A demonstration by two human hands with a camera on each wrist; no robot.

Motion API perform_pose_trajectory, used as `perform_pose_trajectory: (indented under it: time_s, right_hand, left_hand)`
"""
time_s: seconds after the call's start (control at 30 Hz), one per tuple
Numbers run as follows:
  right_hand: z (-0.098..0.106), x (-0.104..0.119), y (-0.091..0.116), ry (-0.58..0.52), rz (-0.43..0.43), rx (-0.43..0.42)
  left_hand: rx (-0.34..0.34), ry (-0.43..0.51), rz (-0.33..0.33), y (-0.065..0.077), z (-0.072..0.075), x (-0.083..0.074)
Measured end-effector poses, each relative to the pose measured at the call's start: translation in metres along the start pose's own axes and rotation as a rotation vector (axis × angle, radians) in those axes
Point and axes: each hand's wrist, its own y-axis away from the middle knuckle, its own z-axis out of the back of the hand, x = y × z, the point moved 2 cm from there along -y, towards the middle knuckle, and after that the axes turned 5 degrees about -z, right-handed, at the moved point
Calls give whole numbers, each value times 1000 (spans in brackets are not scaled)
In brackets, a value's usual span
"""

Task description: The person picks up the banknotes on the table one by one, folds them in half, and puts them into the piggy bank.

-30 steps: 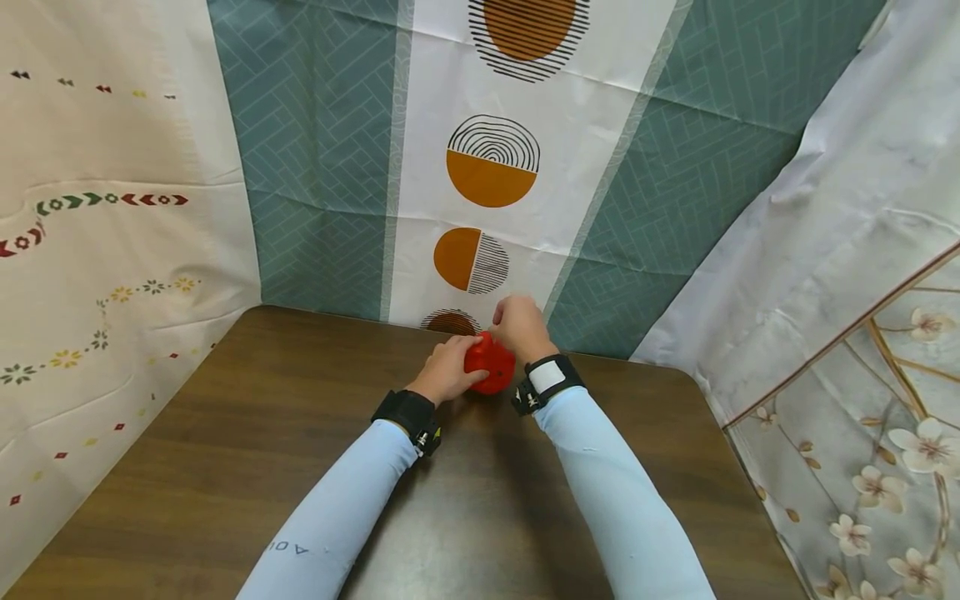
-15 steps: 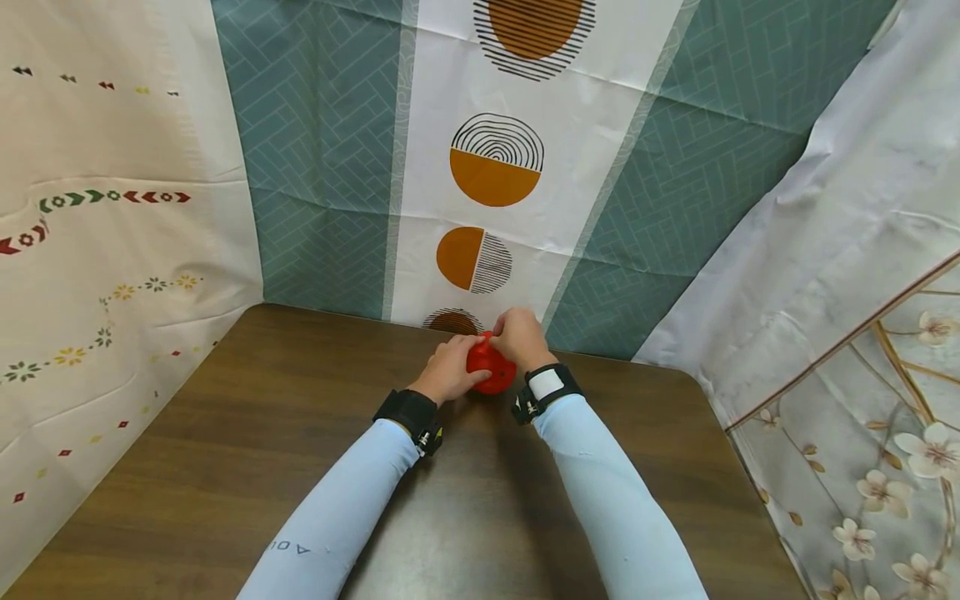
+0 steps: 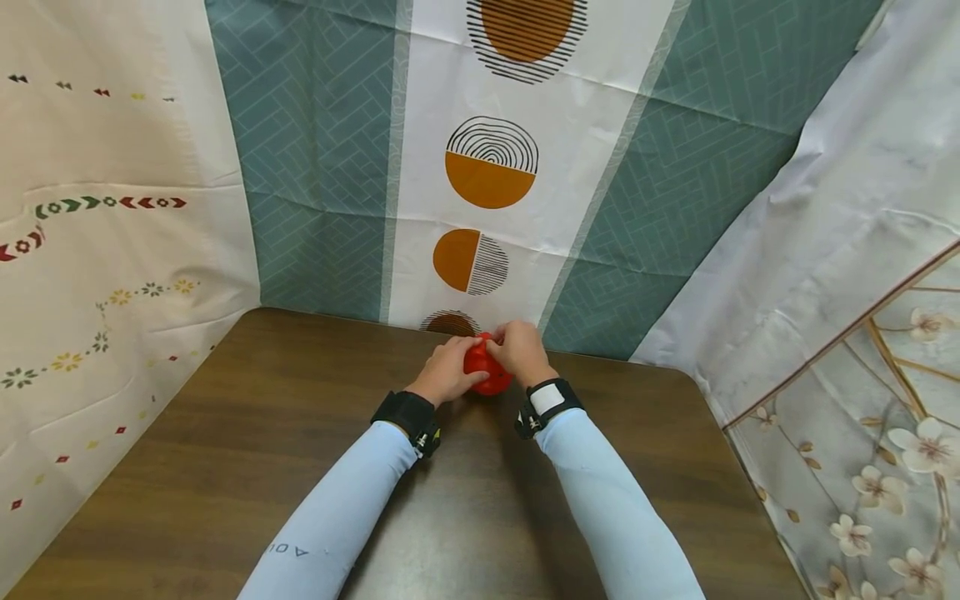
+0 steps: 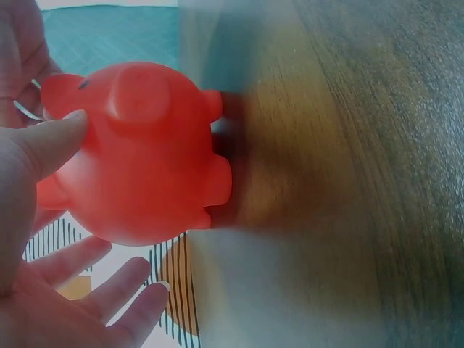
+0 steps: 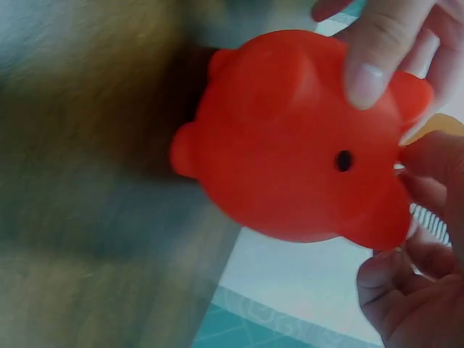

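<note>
A red pig-shaped piggy bank stands on the wooden table near its back edge. Its snout and stubby feet show in the left wrist view, and one black eye in the right wrist view. My left hand holds it from the left, with the thumb laid on the face beside an ear and several fingers spread behind. At the top of the piggy bank, by the ears, my right hand has its fingers bent together and close to the surface. Whether anything is between those right fingertips is hidden.
The brown table stretches out in front of the piggy bank. A teal and white patterned cloth hangs right behind the table's back edge. A cream cloth hangs on the left, and a floral cloth on the right.
My right hand has come down from above the piggy bank to its top. The left hand and the piggy bank have stayed in place.
</note>
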Motion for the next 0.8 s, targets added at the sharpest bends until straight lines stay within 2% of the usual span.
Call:
perform_pose_trajectory:
  time_s: [0.1,0.3,0.37,0.53,0.8]
  right_hand:
    - [-6,-5,4,23,45,-54]
    - [-17,-12,18,144,246,-249]
    - [-20,-15,20,163,283,-296]
    - [-24,-20,23,163,271,-323]
    - [-27,-23,27,95,260,-389]
  left_hand:
    - [-4,-2,1,-1,-1,0]
    - [-13,-7,1,0,-1,-2]
    - [-14,-9,4,1,-1,-2]
    - [-17,-21,6,1,0,-3]
    - [-15,-23,6,1,-3,-1]
